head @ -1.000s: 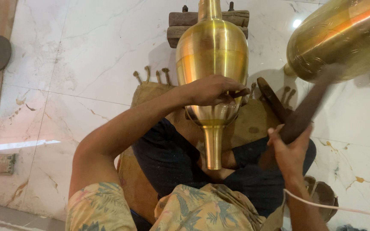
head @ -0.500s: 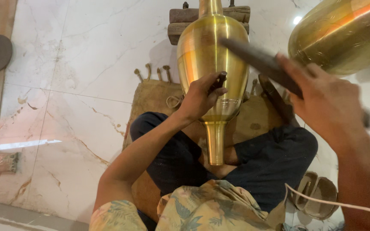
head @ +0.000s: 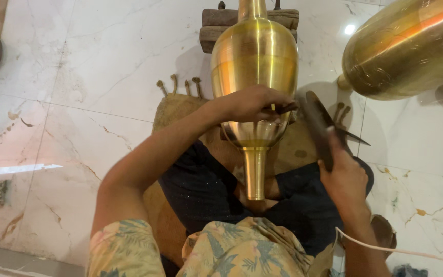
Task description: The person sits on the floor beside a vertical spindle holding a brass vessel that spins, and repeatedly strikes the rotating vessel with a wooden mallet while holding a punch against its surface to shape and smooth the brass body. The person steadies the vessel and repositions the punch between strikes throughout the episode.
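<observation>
Left hand on the brass, right hand gripping the dark tool

My left hand [head: 255,102] clenches a small tool against the brass vase [head: 255,66], long axis pointing away from me; right hand [head: 344,179] grasps the dark bar [head: 318,125] just right.

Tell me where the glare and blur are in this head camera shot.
Head view: a bright ceiling-light reflection on the marble floor near the top right; warm orange sheen along the brass vessel under the left hand; the second brass vessel at top right is soft, with streaky highlights; the dark tool in the right hand is slightly smeared; soft shadows fall around the burlap mat.
</observation>
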Demonstrator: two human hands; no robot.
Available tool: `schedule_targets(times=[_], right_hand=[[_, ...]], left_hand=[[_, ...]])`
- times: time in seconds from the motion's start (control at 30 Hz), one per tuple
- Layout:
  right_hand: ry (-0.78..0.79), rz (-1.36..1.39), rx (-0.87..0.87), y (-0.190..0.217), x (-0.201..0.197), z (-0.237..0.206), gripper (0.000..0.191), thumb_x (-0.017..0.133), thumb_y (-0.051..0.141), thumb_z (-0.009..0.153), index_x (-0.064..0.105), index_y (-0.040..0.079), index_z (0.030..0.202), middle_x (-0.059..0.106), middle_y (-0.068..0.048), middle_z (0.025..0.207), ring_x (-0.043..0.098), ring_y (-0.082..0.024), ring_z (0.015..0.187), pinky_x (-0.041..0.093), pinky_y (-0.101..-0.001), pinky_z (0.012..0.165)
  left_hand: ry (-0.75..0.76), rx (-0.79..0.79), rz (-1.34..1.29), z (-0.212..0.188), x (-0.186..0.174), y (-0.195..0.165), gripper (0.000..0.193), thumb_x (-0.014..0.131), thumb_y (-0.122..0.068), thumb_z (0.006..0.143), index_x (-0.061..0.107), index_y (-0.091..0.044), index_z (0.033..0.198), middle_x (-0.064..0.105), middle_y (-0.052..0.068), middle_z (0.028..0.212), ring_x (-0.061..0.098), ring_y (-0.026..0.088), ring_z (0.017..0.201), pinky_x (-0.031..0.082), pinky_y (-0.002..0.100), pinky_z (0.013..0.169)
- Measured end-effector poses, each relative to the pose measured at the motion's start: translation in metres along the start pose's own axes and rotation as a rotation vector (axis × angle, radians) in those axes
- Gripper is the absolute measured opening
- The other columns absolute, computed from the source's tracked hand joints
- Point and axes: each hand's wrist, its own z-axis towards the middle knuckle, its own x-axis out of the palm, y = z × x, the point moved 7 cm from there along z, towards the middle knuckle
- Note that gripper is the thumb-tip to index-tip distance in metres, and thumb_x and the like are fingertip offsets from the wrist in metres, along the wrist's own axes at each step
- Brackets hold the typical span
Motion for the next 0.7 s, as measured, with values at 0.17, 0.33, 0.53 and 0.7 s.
schedule_targets(times=[0.17, 0.33, 0.53, 0.7], right_hand=[[-0.27, 0.963, 0.246, -0.033, 0.016, -0.026, 0.084, 0.079, 0.007, 0.092, 0.031, 0.009, 0.161, 0.065, -0.023, 0.102, 0.063, -0.039, 0.086, 0.056, -0.0483, 0.072], [-0.306, -0.123, -0.25, 0.015, -0.007, -0.022, 0.088, 0.087, 0.008, 0.08, 0.036, 0.012, 0.152, 0.071, -0.015, 0.099, 0.075, -0.03, 0.085, 0.059, -0.0358, 0.069], [-0.219, 0.02, -0.152, 0.017, -0.024, -0.014, 0.081, 0.086, 0.006, 0.081, 0.044, 0.003, 0.15, 0.069, -0.027, 0.105, 0.069, -0.043, 0.09, 0.056, -0.0468, 0.074], [-0.211, 0.34, -0.121, 0.011, -0.028, -0.01, 0.072, 0.083, 0.007, 0.088, 0.043, 0.01, 0.148, 0.068, -0.02, 0.106, 0.069, -0.034, 0.088, 0.058, -0.0396, 0.074]], left_hand=[[0.048, 0.098, -0.027, 0.004, 0.002, -0.003, 0.044, 0.071, -0.009, 0.093, 0.063, -0.011, 0.136, 0.076, 0.008, 0.118, 0.074, 0.024, 0.103, 0.06, 0.043, 0.087], [0.067, 0.061, 0.048, 0.002, 0.008, 0.004, 0.041, 0.072, -0.011, 0.095, 0.065, -0.012, 0.135, 0.077, 0.008, 0.11, 0.074, 0.023, 0.093, 0.06, 0.043, 0.079], [0.034, 0.108, -0.007, -0.001, 0.006, 0.003, 0.04, 0.072, -0.011, 0.095, 0.066, -0.012, 0.134, 0.077, 0.008, 0.114, 0.075, 0.022, 0.096, 0.061, 0.042, 0.081], [0.023, 0.126, 0.025, -0.001, 0.001, -0.003, 0.049, 0.072, -0.008, 0.09, 0.062, -0.009, 0.138, 0.076, 0.01, 0.115, 0.073, 0.025, 0.097, 0.059, 0.045, 0.082]])
